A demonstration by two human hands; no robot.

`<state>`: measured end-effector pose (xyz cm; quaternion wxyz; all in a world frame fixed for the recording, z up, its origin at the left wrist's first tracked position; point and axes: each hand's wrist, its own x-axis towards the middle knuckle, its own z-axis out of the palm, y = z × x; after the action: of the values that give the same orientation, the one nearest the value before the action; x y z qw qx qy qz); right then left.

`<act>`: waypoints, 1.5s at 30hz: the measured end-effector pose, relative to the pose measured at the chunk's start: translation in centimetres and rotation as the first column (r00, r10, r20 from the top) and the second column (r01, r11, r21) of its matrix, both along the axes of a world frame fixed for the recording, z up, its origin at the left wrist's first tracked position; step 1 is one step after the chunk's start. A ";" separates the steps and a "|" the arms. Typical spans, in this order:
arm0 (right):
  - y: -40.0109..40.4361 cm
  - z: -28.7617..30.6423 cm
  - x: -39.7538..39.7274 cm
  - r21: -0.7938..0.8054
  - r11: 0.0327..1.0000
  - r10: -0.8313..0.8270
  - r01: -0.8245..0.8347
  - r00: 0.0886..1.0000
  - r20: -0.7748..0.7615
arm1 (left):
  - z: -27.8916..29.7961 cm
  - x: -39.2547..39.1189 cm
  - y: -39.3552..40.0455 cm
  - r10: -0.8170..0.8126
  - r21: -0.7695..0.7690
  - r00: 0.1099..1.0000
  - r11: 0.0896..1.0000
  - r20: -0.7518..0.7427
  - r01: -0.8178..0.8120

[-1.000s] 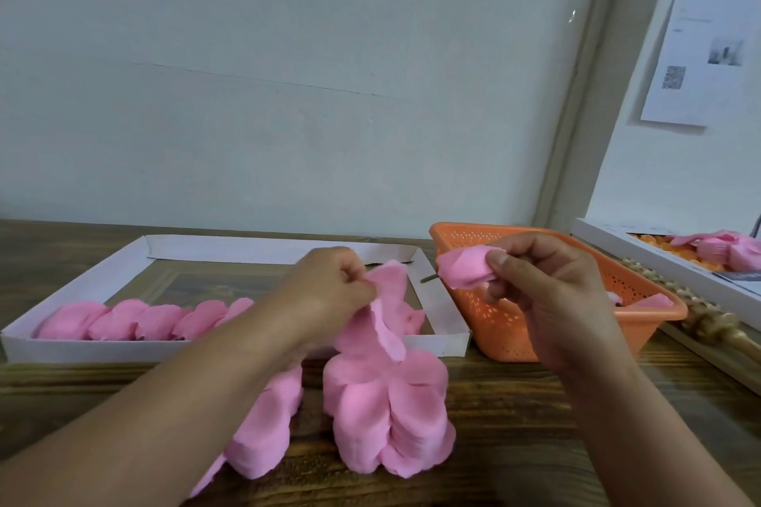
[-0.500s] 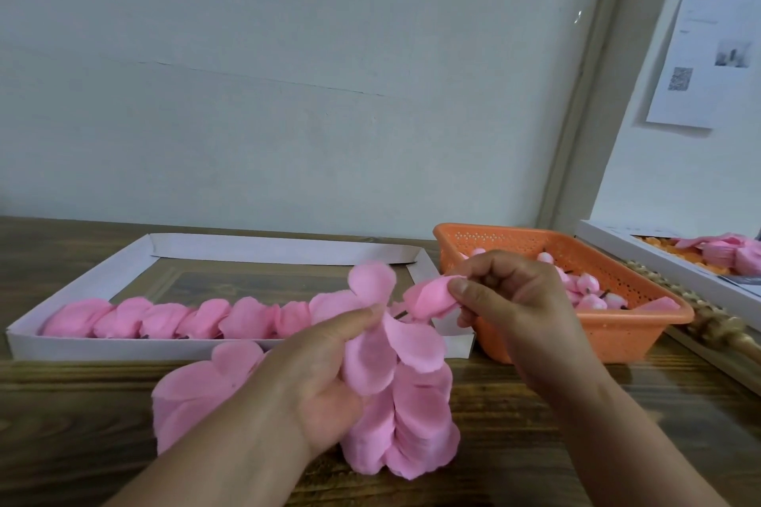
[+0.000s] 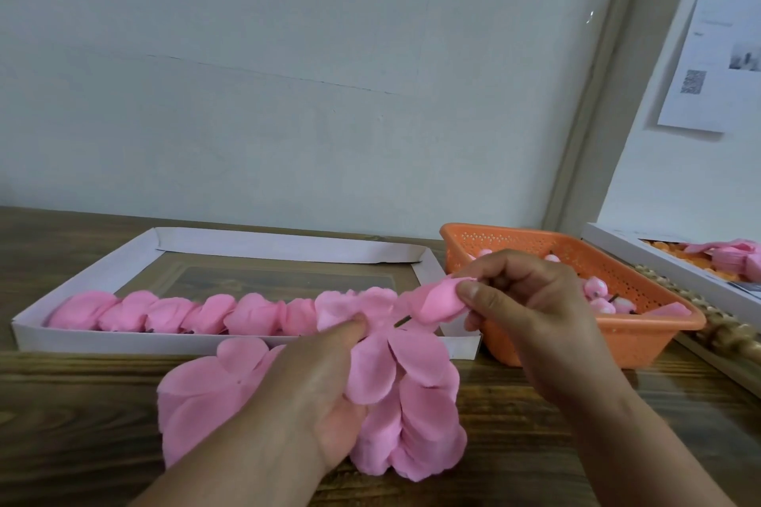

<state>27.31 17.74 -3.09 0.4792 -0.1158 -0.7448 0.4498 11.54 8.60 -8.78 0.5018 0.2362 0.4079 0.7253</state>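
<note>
My left hand (image 3: pixel 325 391) has turned palm-up over the worktop (image 3: pixel 82 424), its fingers pinching a pink petal layer (image 3: pixel 354 303) above the stack (image 3: pixel 416 436). My right hand (image 3: pixel 531 313) grips the bud (image 3: pixel 436 303) in its fingers. The bud's stem has closed in on the layer, so I judge threading is next.

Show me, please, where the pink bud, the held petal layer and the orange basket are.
pink bud (image 3: pixel 436 303): head view, on its folded outer petal.
petal layer (image 3: pixel 370 375): head view, on its lower petal.
orange basket (image 3: pixel 654 346): head view, on its near wall.
</note>
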 end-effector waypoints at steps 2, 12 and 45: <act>-0.1 -0.1 -0.2 -0.002 0.999 -0.044 0.044 0.999 0.008 | -0.3 -0.2 -0.3 -0.076 0.001 0.997 0.997 0.016 0.076; -0.5 -0.1 -0.3 0.134 0.987 -0.105 0.088 0.987 0.125 | 0.7 1.2 -0.3 0.155 -0.138 0.967 0.973 -0.201 -0.184; -1.7 -0.1 -0.9 0.438 0.898 -0.211 0.036 0.909 0.358 | 0.8 2.5 -0.7 0.139 -0.071 0.950 0.984 -0.280 -0.165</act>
<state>26.42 16.00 -3.19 0.3598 -0.1462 -0.8966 0.2130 14.08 7.86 -8.00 0.3938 0.2784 0.5236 0.7023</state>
